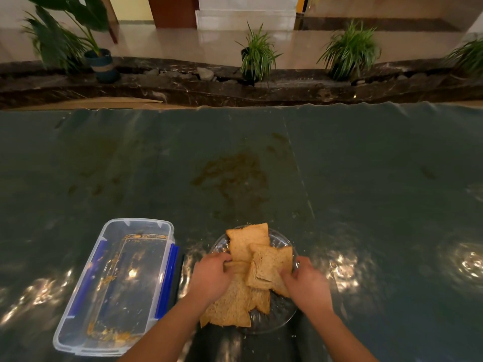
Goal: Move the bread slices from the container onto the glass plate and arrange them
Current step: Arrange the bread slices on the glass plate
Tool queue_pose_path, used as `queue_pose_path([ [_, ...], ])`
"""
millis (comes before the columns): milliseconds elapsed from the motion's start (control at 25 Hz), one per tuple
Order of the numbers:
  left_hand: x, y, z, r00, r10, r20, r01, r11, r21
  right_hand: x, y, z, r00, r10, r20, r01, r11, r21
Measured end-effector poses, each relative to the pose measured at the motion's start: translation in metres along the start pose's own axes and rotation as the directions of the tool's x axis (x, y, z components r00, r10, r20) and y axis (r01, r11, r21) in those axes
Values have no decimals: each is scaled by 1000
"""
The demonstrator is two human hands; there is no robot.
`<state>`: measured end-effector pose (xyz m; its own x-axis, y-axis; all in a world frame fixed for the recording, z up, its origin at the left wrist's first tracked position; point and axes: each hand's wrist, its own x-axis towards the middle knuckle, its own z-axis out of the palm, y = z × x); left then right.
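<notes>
**Slices overhang the plate as both hands adjust them**

The main risk, as I judge it, lies at the near rim of the glass plate (283, 240). The nearest of the bread slices (232, 307) juts past that rim toward the person, so a firm nudge could tip it onto the dark table cover (366, 165). The bread looks thin and ragged at its edges, and a hard pinch or pull could tear it or shed more crumbs. A sideways push might also slide the plate on the glossy cover.

The container (115, 286), just left of the plate, holds only crumbs; all the bread I can see is on the plate, overlapping from its far edge to its near edge.

The left hand (210, 276) reaches in over the plate's left rim, palm down, fingers curled onto a slice at the middle. The right hand (304, 284) comes in over the right rim, fingertips pinching the corner of the upper right slice (269, 267). Both forearms angle inward toward the plate.
</notes>
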<state>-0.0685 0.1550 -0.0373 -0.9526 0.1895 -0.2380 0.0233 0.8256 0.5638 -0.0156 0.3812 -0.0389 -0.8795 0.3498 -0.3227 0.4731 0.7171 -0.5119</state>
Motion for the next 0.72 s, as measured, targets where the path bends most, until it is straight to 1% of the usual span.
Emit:
queue_pose_path([
  [80,1,0,1,998,-41,36,43,998,-52,2,-7,2,994,99,45,-103,990,99],
  [160,2,0,1,995,-77,71,85,989,-117,6,-13,6,982,158,100,-177,959,222],
  [280,2,-2,2,993,-94,78,103,988,-119,6,-17,13,976,182,118,-214,895,392],
  [400,0,-6,1,989,-92,115,105,988,-114,10,-11,10,968,170,187,-244,825,510],
  [520,-2,-8,3,987,-92,133,107,988,-112,17,0,0,969,110,219,-217,803,555],
  [720,-7,-5,6,994,-93,51,98,989,-111,24,2,-8,990,10,141,-75,881,467],
])
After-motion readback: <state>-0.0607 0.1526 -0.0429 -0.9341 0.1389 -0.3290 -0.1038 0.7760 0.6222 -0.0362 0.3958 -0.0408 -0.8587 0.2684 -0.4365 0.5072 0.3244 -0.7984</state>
